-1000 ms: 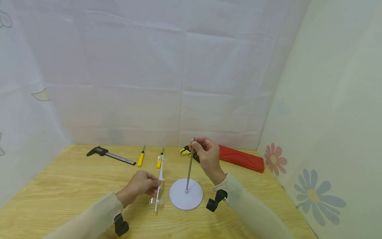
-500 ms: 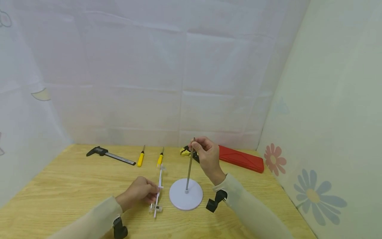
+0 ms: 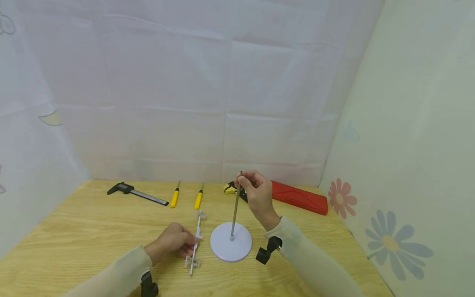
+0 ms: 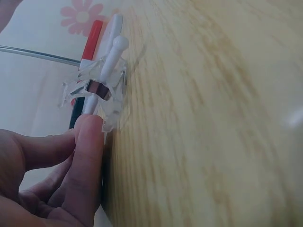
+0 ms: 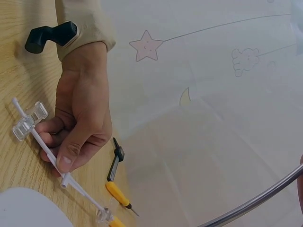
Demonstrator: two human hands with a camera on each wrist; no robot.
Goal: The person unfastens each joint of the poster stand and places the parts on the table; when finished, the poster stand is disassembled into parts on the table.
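A thin metal rod stands upright in a round white base on the wooden table. My right hand pinches the rod near its top; the rod crosses the right wrist view's lower right. My left hand grips a slim white bar with clear plastic clips at its ends, lying on the table left of the base. The left wrist view shows fingers on the bar by a clear clip. In the right wrist view, my left hand holds the white bar.
Along the table's back lie a black caliper, two yellow-handled screwdrivers, a yellow-and-black tool and a red case. Fabric walls close in the back and both sides.
My left hand has slid the white bar slightly toward me along the table. The right hand and the rod have stayed put.
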